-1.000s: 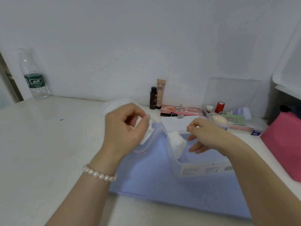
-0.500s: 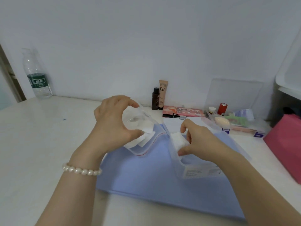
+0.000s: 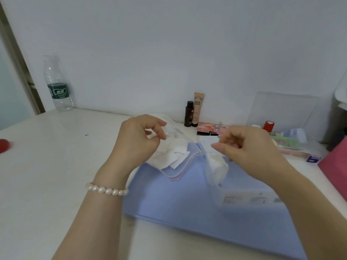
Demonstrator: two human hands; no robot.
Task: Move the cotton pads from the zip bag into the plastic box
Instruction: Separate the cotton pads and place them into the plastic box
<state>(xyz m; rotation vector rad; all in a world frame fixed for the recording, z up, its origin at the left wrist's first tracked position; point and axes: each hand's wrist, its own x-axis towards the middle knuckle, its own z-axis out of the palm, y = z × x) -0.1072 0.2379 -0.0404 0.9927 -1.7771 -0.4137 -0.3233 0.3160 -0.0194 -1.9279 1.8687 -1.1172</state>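
Zip bag left of plastic box; both on mat

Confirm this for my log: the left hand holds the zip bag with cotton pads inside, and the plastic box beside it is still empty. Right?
Not quite. The left hand does hold the zip bag, but the plastic box is not empty: the head view shows cotton pads already standing in it.

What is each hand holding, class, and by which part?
The left hand holds the zip bag by its upper, closed end, mouth hanging down. The right hand appears empty above the plastic box.
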